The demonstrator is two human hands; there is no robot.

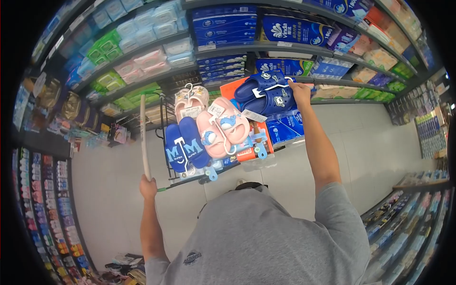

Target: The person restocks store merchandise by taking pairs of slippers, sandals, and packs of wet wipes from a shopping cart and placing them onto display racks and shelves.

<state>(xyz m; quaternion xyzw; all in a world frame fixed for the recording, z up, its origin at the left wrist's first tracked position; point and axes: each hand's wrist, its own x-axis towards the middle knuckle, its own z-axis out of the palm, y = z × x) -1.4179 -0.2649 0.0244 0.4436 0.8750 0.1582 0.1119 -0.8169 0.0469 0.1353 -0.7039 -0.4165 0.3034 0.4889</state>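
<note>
My left hand [148, 186] is wrapped round the near end of a pale handle bar [143, 133] with green end pieces, at the left of a wire shopping cart [167, 142]. With my right hand [300, 90] I grip a pair of navy clogs [266, 95] by their white hanger, at the cart's far right. A price tag [254, 115] hangs from the clogs. In the cart lie blue slippers [187, 147] with a letter M, pink slippers [223, 127] with blue figures, and cream clogs [191, 101]. Blue packs [286, 127] sit beneath the navy clogs.
Shelves of tissue packs [294, 29] and wipes [142, 23] rise just beyond the cart. Racks of small goods [47, 199] stand at left, and slanted shelves [408, 228] at right. Pale floor tiles [356, 128] run between them. Dark items [126, 266] lie low at the bottom left.
</note>
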